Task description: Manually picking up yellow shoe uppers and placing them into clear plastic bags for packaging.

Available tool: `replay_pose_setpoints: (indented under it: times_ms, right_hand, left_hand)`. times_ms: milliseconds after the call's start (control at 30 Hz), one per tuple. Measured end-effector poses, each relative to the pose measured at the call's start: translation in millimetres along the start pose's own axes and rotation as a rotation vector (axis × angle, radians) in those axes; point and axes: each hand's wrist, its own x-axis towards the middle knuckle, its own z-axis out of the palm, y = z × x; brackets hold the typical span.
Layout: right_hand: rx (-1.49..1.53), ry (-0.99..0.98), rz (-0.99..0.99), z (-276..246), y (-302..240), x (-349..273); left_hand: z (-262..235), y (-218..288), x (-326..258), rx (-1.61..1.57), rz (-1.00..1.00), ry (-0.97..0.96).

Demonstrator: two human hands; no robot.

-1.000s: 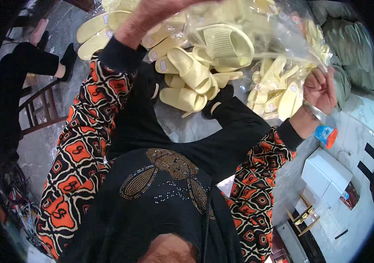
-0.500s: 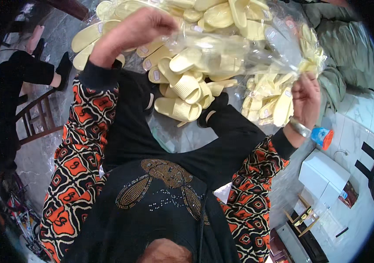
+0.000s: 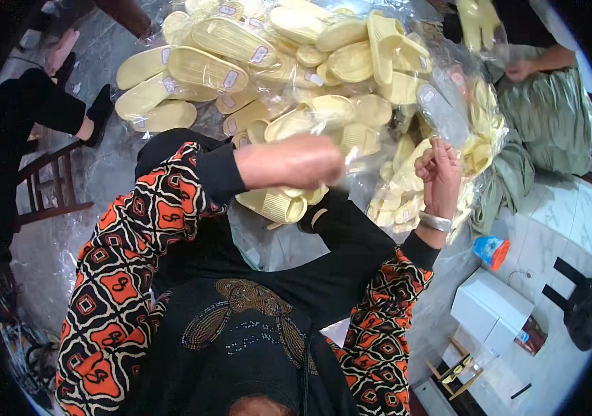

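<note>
My left hand (image 3: 294,161), blurred by motion, is closed over the near side of a heap of pale yellow slippers (image 3: 233,40). Clear plastic film (image 3: 364,165) stretches from its fingers toward the right and looks gripped there. My right hand (image 3: 440,170), with a silver bangle at the wrist, is raised at the heap's right part. Its fingertips are pinched together, and what they hold, if anything, cannot be made out. A ribbed slipper (image 3: 274,205) shows just under my left hand. Many slippers lie in clear bags with small labels.
At the upper right another person's hand (image 3: 538,62) is beside green sacks (image 3: 542,114), near bagged yellow slippers (image 3: 477,24). A seated person's leg (image 3: 50,100) and a wooden chair (image 3: 57,184) are on the left. A white box (image 3: 490,301) and a blue-orange tub (image 3: 491,252) stand right.
My left hand has swept right and down across the heap. My right hand has moved left and down, and the plastic stretched between them has dropped. Another person's hand has appeared at upper right.
</note>
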Motion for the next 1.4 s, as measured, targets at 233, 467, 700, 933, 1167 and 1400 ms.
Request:
replay_pose_setpoints:
  times_ms: [233,467,700,933,1167,1400]
  right_hand:
    - [-1.245,-0.051,-0.393,-3,72,56]
    - [-1.554,-0.241,-0.565,99,149,104]
    - [-1.908,-0.07,-0.193,152,190,172]
    - [-1.738,-0.066,-0.29,113,180,173]
    - [-1.236,0.057,-0.566,43,14,103]
    - [-1.161,0.424,-0.691,25,-80,25]
  left_hand:
    - [68,29,-21,-0.107,-0.025,-0.683]
    - [77,23,-14,-0.066,0.039,-0.658]
    - [71,22,-9,0.133,0.004,-0.656]
    - [47,18,-17,0.03,0.134,-0.398]
    - [30,9,-28,-0.011,0.159,-0.327]
    - [-19,12,-11,-0.24,0.079,-0.542]
